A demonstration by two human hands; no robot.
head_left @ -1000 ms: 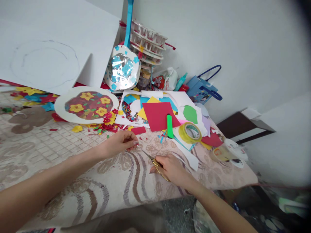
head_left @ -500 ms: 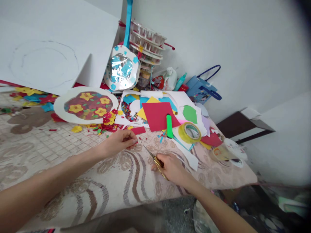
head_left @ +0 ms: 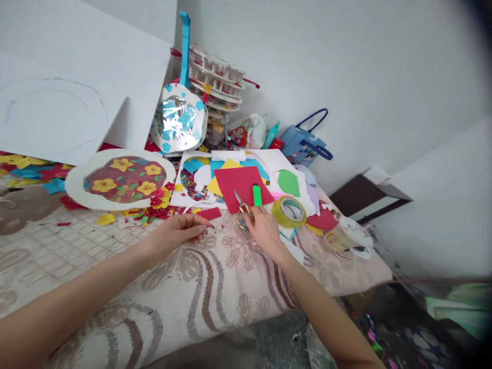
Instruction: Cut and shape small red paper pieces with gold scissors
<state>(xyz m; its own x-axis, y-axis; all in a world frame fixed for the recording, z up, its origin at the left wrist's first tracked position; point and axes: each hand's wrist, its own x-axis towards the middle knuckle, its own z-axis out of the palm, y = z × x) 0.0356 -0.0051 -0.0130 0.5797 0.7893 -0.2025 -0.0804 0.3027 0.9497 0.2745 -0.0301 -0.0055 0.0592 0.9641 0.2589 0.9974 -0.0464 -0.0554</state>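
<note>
Scissors [head_left: 242,204], clasped by the right hand [head_left: 265,229] over the red paper's near edge, seem being set down, calling for loosened fingers; left hand's [head_left: 179,231] fingertips together, contents unclear.

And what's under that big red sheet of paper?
Yellow paper pokes out past the left and far edges of the red sheet. Whatever lies beneath its middle is covered.

At the near edge of the plain red sheet [head_left: 236,179] are gold-handled scissors [head_left: 242,206] and a bright green tool [head_left: 257,196]; to its right, a yellow tape roll [head_left: 282,219]. Left of the sheet, a white-rimmed oval panel [head_left: 75,184] bears yellow flowers [head_left: 146,188] on red; nearer than the sheet, the cream tablecloth [head_left: 238,292] shows brown waves.
</note>
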